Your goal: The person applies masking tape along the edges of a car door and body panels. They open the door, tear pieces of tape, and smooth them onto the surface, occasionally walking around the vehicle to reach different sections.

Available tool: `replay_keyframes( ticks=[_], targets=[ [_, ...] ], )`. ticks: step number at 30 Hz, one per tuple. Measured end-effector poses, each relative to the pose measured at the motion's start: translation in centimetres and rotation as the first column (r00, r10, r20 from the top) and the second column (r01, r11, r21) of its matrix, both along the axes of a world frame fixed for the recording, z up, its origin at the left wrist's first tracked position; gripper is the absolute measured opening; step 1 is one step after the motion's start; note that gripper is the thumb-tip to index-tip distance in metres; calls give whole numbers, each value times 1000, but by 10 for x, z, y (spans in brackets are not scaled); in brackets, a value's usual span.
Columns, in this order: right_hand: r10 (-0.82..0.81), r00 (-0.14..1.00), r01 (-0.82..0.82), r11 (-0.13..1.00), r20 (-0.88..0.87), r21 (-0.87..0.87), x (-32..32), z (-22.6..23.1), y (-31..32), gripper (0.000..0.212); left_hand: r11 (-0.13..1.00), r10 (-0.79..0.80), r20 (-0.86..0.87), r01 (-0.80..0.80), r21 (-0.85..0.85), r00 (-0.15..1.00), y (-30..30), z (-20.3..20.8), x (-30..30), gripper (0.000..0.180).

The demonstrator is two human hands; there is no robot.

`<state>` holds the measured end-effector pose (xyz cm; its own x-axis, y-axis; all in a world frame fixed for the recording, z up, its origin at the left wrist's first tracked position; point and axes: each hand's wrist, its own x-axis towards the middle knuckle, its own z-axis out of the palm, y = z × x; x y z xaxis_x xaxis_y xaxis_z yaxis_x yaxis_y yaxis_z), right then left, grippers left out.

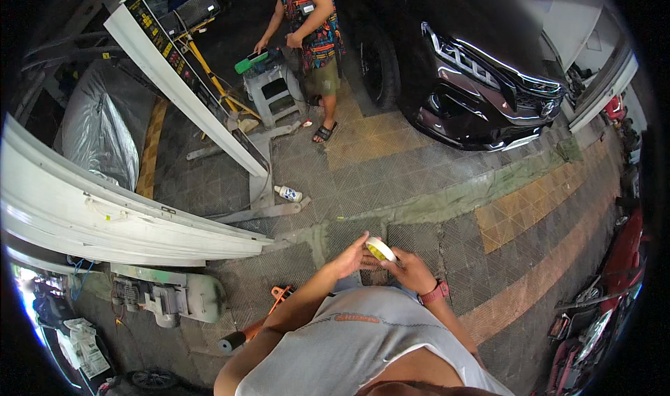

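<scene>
Left hand (pixel 351 258), right hand (pixel 417 273): fingers closed around likely tape roll (pixel 380 248); gridded floor (pixel 363 193) below, dark car (pixel 481 92) ahead.

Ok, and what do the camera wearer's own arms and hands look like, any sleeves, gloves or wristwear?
The left hand and right hand wear no gloves, and no sleeve covers either forearm. A red band, perhaps a watch strap, circles the right wrist; none shows on the left.

Yellow lettering (pixel 144 20) on black panel (pixel 162 48), upper end of white post (pixel 183 110), label (pixel 285 193) on white bottle (pixel 289 195), orange print (pixel 357 318) on grey shirt (pixel 307 357), wording illegible
</scene>
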<state>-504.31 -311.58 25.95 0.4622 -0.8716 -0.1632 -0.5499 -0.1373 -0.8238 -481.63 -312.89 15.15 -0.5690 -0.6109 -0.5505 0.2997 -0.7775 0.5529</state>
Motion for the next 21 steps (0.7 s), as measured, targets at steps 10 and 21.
replay_keyframes(
  ticks=[10,21],
  targets=[
    [395,918,-395,915,12,75,9,-10,-143,50,972,227,-56,-230,-57,972,-58,-2,6,76],
    [685,706,-707,695,180,129,-5,-16,-314,34,753,656,193,-651,-97,730,-145,29,-57,90]
  ],
)
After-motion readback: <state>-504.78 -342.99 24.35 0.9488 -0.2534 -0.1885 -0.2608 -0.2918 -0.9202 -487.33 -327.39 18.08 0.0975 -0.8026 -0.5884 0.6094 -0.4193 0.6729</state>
